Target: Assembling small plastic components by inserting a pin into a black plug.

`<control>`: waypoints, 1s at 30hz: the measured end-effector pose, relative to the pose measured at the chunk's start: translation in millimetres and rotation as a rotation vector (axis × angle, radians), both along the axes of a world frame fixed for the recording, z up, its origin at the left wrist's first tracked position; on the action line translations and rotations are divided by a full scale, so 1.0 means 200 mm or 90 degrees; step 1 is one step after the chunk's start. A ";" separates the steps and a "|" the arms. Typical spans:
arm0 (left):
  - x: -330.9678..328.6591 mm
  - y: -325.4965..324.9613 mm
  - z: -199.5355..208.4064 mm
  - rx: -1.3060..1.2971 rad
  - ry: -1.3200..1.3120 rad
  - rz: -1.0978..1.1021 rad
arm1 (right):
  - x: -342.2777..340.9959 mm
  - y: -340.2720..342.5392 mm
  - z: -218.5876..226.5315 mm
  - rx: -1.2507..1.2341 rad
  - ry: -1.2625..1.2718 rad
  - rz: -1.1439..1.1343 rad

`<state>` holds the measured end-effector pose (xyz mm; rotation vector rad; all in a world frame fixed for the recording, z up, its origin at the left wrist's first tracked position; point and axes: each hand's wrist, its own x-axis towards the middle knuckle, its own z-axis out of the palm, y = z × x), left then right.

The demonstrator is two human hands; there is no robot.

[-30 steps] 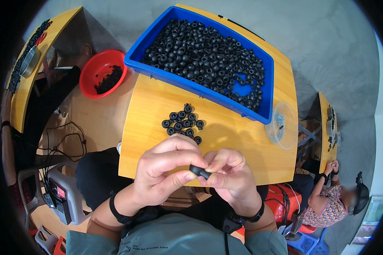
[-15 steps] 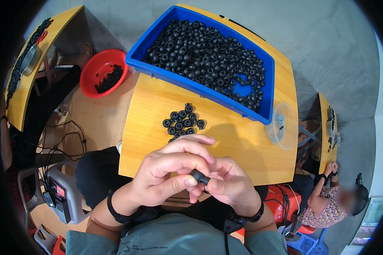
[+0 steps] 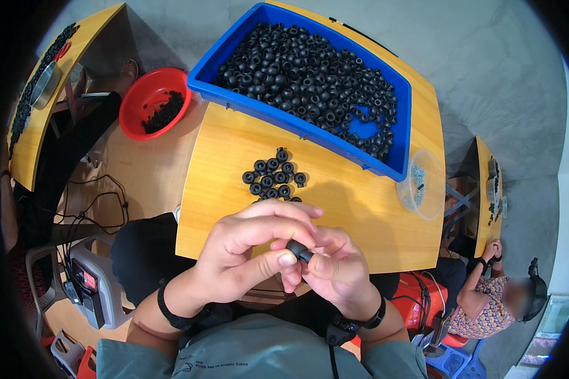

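Note:
Over the near edge of the table, my left hand pinches a small black rounded part with a short neck between thumb and fingers. From the other side my right hand closes its thumb and fingers on the neck end. My fingers partly cover the part, and anything smaller between the right fingertips is hidden. Just beyond my left hand lies a loose cluster of similar black ring-faced parts on the yellow table.
A blue bin full of black parts stands at the table's far side. Right of it sits a clear tub with small silvery pieces. A red basin stands at left. Another person sits at the right.
Both hands keep their hold on the black part, which has turned slightly and shows a little more between my fingers. The view has shifted slightly.

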<state>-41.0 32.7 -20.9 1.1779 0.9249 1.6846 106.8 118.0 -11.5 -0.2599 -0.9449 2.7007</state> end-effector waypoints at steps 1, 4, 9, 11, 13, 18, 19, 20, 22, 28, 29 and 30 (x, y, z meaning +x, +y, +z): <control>-0.01 0.00 0.00 0.000 -0.003 0.001 | -0.01 0.00 0.00 -0.003 -0.002 0.000; 0.00 -0.02 0.04 -0.056 -0.032 -0.034 | -0.01 0.01 0.00 0.011 -0.025 0.035; 0.11 0.00 0.00 0.079 0.074 0.168 | -0.02 -0.04 0.01 0.151 -0.055 0.047; 0.10 -0.01 0.01 0.070 0.101 0.183 | -0.02 -0.05 0.01 0.169 -0.052 0.014; 0.11 -0.01 0.00 0.071 0.130 0.205 | -0.03 -0.07 -0.01 0.142 -0.074 0.003; 0.11 -0.01 -0.04 0.028 0.174 0.232 | -0.03 -0.10 -0.08 -0.008 -0.042 -0.044; 0.11 -0.01 -0.04 0.028 0.195 0.234 | -0.03 -0.09 -0.11 -0.008 -0.042 -0.043; 0.11 -0.02 -0.03 0.029 0.195 0.234 | -0.02 -0.09 -0.14 -0.020 -0.021 -0.030; 0.10 -0.03 0.02 -0.081 0.174 0.164 | -0.03 -0.07 -0.14 -0.028 0.000 -0.021; 0.10 -0.06 0.03 -0.009 0.144 0.218 | -0.04 -0.07 -0.13 -0.140 0.123 0.067; 0.10 -0.06 0.02 0.000 0.197 0.241 | -0.04 -0.08 -0.13 -0.138 0.124 0.063; 0.09 -0.05 0.03 -0.002 0.214 0.249 | -0.05 -0.08 -0.13 -0.162 0.138 0.060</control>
